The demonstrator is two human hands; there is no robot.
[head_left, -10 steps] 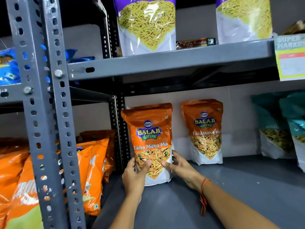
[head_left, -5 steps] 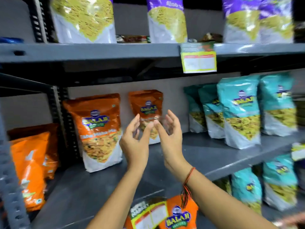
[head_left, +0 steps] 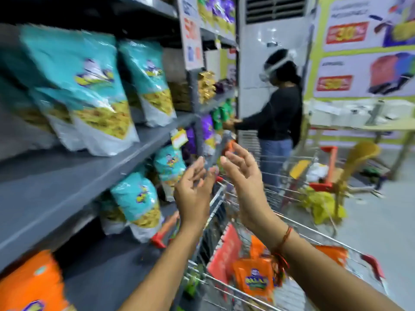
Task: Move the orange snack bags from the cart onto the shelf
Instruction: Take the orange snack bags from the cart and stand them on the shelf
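An orange snack bag [head_left: 253, 280] lies in the cart [head_left: 289, 221] below the wrists, with more orange showing behind it. A second ago both hands were setting a bag upright on the shelf [head_left: 67, 176]; since then they have let go and the view has swung right, away from that spot toward the cart. One bag looks placed, and the next pickup seems to be starting. The left hand [head_left: 194, 194] and right hand [head_left: 243, 176] are raised above the cart, palms facing each other. The fingers [head_left: 235, 157] of both are spread and loosely curled, holding nothing and touching nothing. Teal bags [head_left: 89, 90] stand on the shelf alongside.
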